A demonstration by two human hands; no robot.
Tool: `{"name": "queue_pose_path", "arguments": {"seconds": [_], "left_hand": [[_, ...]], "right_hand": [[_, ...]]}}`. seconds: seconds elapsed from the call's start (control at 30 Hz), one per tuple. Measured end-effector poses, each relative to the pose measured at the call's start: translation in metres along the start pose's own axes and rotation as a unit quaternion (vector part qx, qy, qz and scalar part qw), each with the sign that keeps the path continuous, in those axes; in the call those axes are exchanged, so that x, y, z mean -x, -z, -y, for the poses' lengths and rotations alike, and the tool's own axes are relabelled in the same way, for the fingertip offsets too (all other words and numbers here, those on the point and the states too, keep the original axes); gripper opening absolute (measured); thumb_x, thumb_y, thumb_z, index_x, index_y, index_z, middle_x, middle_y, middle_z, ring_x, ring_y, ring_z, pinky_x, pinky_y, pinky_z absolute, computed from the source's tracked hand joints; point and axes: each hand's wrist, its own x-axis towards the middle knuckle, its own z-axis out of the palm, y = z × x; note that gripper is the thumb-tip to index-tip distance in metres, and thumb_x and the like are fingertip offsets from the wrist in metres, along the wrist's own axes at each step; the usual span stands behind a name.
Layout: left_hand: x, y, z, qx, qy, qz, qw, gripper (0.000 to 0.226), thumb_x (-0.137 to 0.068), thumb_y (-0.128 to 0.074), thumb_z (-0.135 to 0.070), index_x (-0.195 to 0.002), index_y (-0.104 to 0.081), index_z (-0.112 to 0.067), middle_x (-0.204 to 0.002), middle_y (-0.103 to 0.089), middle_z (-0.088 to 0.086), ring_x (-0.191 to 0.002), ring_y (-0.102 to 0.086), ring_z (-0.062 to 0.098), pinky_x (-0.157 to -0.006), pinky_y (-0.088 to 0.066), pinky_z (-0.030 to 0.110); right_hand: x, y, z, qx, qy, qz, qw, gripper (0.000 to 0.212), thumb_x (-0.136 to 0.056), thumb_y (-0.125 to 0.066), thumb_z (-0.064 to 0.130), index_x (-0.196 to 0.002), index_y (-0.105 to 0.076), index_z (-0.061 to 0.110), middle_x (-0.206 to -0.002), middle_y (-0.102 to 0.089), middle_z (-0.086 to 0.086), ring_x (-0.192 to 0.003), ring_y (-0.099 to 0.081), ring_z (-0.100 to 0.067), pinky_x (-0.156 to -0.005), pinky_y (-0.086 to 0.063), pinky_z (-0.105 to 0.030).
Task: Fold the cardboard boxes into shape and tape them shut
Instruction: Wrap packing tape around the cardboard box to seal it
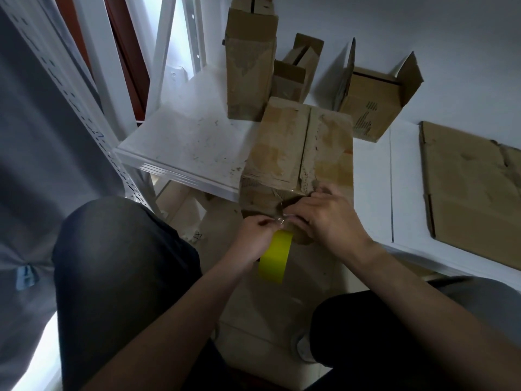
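Fingers of the left hand (253, 232) pinch the tape (282, 219) by its yellow roll (275, 256), the right hand (327, 218) presses the box (279, 148) (already closed): best kept taut, centred over the seam (306, 142).

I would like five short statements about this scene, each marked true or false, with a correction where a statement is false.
1. The top flaps of the box being worked on are folded shut. True.
2. The tape roll is blue. False: it is yellow.
3. A flattened cardboard sheet lies on the table at the right. True.
4. The far box by the wall is closed. False: its flaps stand open.
5. The left hand and the right hand are both at the near end of the box. True.
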Motion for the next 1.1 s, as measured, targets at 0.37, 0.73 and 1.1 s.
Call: {"name": "queue_pose_path", "arguments": {"seconds": [0.37,0.73,1.1], "left_hand": [[-0.004,0.009,0.01,-0.114,0.002,0.035,0.993,0.026,-0.091,-0.072,-0.028,-0.067,-0.069,-0.037,-0.068,-0.065,-0.028,-0.075,-0.058,-0.009,-0.067,-0.043,0.018],[0.02,0.058,-0.042,-0.208,-0.026,0.019,0.978,0.012,-0.066,-0.057,-0.056,-0.06,-0.068,-0.057,-0.073,-0.065,-0.018,-0.073,-0.066,0.008,-0.059,-0.062,0.036],[0.023,0.057,-0.039,-0.158,0.005,0.036,0.987,0.022,-0.089,-0.07,-0.037,-0.07,-0.075,-0.046,-0.085,-0.07,-0.011,-0.083,-0.069,0.016,-0.056,-0.059,0.031]], "right_hand": [[0.021,0.032,-0.016,-0.259,-0.136,-0.045,0.955,0.016,-0.086,-0.08,0.027,-0.101,-0.078,0.022,-0.101,-0.074,0.015,-0.095,-0.069,0.0,-0.093,-0.054,-0.024],[-0.048,0.02,-0.057,-0.056,-0.33,-0.065,0.94,0.025,-0.095,-0.065,0.033,-0.119,-0.07,0.025,-0.129,-0.064,0.003,-0.12,-0.042,-0.019,-0.1,-0.034,-0.033],[-0.002,-0.012,-0.017,0.211,-0.068,-0.01,0.975,0.042,-0.105,-0.049,0.048,-0.14,-0.061,0.027,-0.142,-0.061,0.007,-0.142,-0.043,-0.035,-0.113,-0.033,-0.061]]}}
